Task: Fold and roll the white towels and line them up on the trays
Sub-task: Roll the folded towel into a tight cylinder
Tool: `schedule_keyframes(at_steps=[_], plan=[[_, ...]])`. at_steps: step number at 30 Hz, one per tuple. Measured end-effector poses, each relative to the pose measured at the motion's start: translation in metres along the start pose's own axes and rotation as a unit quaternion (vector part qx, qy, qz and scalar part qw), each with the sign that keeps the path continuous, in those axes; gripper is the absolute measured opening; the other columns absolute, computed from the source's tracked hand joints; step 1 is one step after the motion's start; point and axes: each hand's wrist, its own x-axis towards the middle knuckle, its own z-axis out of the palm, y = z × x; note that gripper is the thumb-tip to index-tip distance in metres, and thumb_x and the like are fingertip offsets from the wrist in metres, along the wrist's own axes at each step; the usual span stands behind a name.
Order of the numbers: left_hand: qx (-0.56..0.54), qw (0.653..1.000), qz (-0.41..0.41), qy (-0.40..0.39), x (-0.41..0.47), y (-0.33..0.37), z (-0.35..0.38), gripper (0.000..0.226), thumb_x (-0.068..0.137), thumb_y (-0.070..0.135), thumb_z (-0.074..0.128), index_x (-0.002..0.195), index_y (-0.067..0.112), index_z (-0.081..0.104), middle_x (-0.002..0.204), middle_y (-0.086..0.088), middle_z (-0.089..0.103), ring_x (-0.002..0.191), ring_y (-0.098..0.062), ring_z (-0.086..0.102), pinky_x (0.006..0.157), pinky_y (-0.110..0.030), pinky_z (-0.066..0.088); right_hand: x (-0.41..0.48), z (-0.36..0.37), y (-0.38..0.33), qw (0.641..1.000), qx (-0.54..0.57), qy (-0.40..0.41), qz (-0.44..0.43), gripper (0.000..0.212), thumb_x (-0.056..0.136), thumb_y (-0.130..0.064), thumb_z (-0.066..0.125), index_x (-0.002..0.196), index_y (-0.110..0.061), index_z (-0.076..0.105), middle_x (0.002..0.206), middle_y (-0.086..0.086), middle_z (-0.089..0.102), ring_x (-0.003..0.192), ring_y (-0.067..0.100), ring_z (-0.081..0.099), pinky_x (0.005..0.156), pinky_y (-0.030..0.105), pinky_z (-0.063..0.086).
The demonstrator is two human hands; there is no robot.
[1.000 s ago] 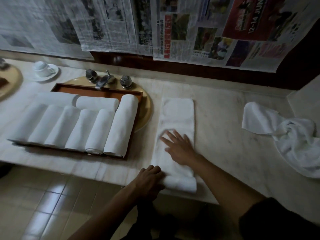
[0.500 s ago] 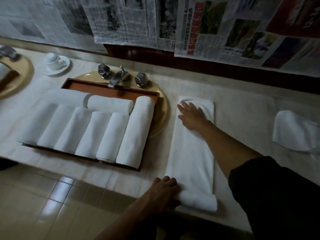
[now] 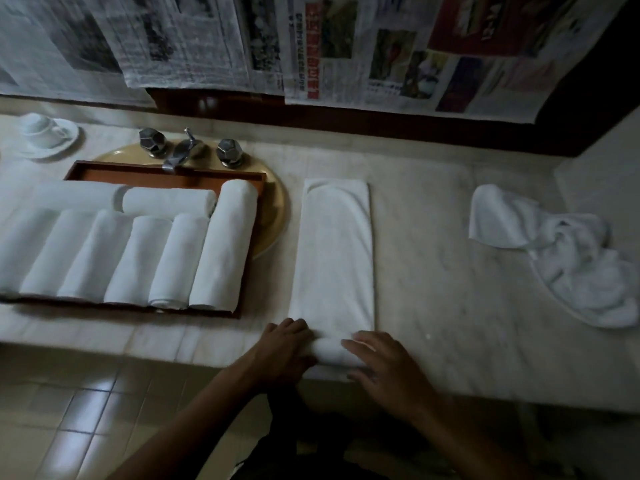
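The left hand (image 3: 287, 348) curls round the rolled near end of a folded white towel (image 3: 334, 258); the right hand (image 3: 384, 368) presses it, fingers straight. The towel lies on a pale stone counter (image 3: 450, 289), beside a wooden tray (image 3: 166, 167).

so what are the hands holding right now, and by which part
The folded towel, by its rolled near end: the left hand curls round the roll's left side, the right hand presses on its right side.

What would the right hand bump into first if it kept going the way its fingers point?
The right hand already touches the towel's rolled end; just beyond, probably the left hand.
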Motion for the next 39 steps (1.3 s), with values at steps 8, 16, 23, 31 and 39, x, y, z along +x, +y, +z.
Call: schedule_keyframes(at_steps=[8, 16, 23, 31, 39], plan=[[-0.11, 0.987, -0.009, 0.115, -0.027, -0.005, 0.02, 0.046, 0.09, 0.063, 0.059, 0.122, 0.032, 0.049, 0.103, 0.017, 0.058, 0.088, -0.01, 0.056, 0.074, -0.033, 0.039, -0.024, 0.009, 0.02, 1.0, -0.003, -0.018, 0.007, 0.064, 0.083, -0.024, 0.073, 0.144, -0.027, 0.054, 0.134, -0.003, 0.061, 0.117, 0.018, 0.057, 0.096, 0.033, 0.052], [-0.229, 0.957, -0.108, 0.14, -0.016, -0.013, 0.016, 0.03, 0.09, 0.049, 0.073, 0.112, 0.028, 0.069, 0.106, 0.005, 0.064, 0.093, -0.005, 0.061, 0.077, -0.022, 0.045, -0.001, -0.01, 0.014, 0.98, 0.097, -0.062, 0.163, 0.041, 0.098, -0.044, 0.062, 0.135, -0.026, 0.059, 0.132, -0.005, 0.061, 0.12, 0.017, 0.051, 0.098, 0.025, 0.04], [-0.25, 0.938, -0.185, 0.152, 0.0, -0.005, 0.006, 0.032, 0.089, 0.051, 0.073, 0.094, 0.02, 0.067, 0.089, 0.0, 0.066, 0.082, -0.016, 0.064, 0.068, -0.031, 0.049, 0.004, -0.001, -0.008, 0.985, -0.024, 0.056, 0.16, 0.044, 0.098, -0.039, 0.055, 0.137, -0.022, 0.061, 0.129, 0.004, 0.06, 0.115, 0.027, 0.054, 0.097, 0.042, 0.048], [0.007, 0.953, -0.1, 0.285, -0.015, 0.019, 0.038, 0.067, 0.092, 0.061, 0.042, 0.141, 0.018, 0.055, 0.14, -0.008, 0.056, 0.125, -0.028, 0.055, 0.101, -0.042, 0.046, -0.008, 0.037, -0.032, 0.985, -0.155, 0.031, 0.068, 0.06, 0.092, -0.027, 0.055, 0.151, -0.022, 0.047, 0.158, 0.01, 0.044, 0.146, 0.035, 0.038, 0.12, 0.047, 0.019], [0.162, 0.962, 0.028, 0.216, 0.009, 0.017, 0.051, 0.08, 0.08, 0.032, 0.056, 0.155, 0.012, 0.039, 0.161, -0.013, 0.038, 0.15, -0.032, 0.032, 0.12, -0.048, 0.015, 0.018, 0.025, -0.026, 0.98, -0.166, -0.041, 0.103, 0.065, 0.094, -0.037, 0.042, 0.156, -0.018, 0.038, 0.162, 0.008, 0.037, 0.15, 0.031, 0.035, 0.122, 0.05, 0.028]])
